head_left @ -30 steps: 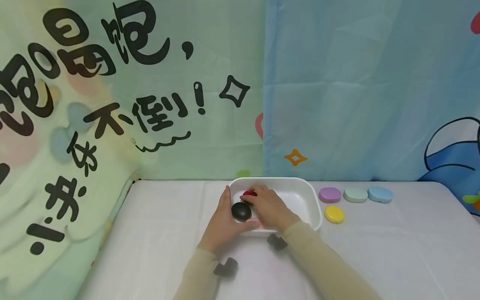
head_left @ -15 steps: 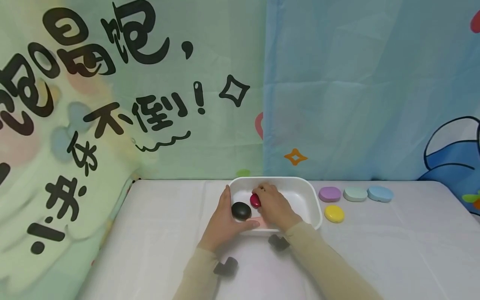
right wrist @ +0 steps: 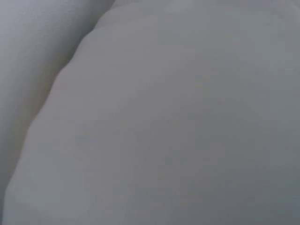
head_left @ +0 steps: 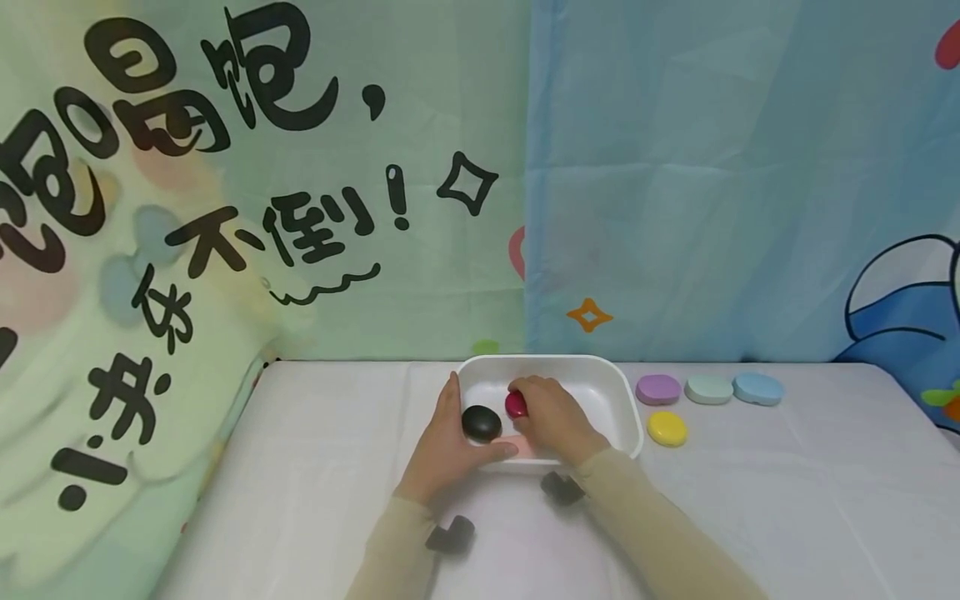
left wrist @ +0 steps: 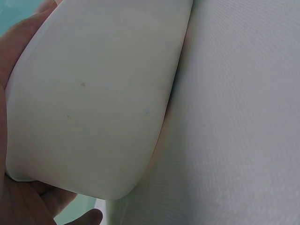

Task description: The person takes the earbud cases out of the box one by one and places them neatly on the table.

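A white rectangular tray (head_left: 600, 408) stands at the back middle of the table in the head view. My left hand (head_left: 448, 446) grips its left end, thumb over the front rim; the left wrist view shows the tray's outer wall (left wrist: 93, 93) close up. Inside, my right hand (head_left: 553, 419) pinches a glossy red rounded piece (head_left: 515, 405), partly covered by the fingers. Left of it lies a smooth black oval piece (head_left: 481, 424), beside my left hand. A flat pink piece (head_left: 524, 447) sits near the tray's front wall, partly hidden by both hands.
Right of the tray, a purple (head_left: 658, 389), a pale green (head_left: 708, 389) and a light blue rounded piece (head_left: 758, 388) line up along the back. In front of them lies a yellow round piece (head_left: 667, 428). A printed cloth (head_left: 420, 317) hangs behind the table.
My right hand has shifted the red piece rightward inside the tray, away from the black one, uncovering more of the red and pink pieces. My left hand keeps its hold on the tray.
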Demonstrator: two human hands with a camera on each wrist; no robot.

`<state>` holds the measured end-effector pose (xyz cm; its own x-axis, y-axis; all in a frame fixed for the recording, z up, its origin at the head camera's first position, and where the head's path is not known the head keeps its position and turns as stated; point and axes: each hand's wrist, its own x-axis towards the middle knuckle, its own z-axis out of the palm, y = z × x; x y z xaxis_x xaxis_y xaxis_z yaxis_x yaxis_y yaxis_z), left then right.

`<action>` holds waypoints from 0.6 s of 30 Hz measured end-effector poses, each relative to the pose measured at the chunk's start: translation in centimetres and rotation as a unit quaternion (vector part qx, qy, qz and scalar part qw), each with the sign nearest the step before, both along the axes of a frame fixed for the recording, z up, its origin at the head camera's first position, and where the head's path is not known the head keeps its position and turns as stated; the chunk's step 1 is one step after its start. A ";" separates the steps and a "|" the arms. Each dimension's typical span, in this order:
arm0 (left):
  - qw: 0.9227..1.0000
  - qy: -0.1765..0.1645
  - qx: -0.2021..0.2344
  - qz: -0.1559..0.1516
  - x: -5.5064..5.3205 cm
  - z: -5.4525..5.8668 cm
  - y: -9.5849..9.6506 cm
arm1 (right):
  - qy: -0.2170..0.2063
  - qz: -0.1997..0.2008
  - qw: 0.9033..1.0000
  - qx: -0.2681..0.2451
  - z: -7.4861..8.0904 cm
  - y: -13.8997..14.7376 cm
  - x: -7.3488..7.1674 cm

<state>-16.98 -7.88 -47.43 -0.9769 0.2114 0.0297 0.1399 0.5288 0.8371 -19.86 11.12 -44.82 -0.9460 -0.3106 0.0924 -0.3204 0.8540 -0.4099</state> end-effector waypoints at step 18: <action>1.000 0.003 -0.009 0.002 0.2 0.2 0.0 | 0.066 0.004 0.998 -0.017 1.8 1.2 1.7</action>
<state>-16.78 -7.91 -47.28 -0.9777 0.2074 0.0319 0.1425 0.5448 0.8264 -18.14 12.34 -43.06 -0.9223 -0.3132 0.2264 -0.3807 0.8370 -0.3930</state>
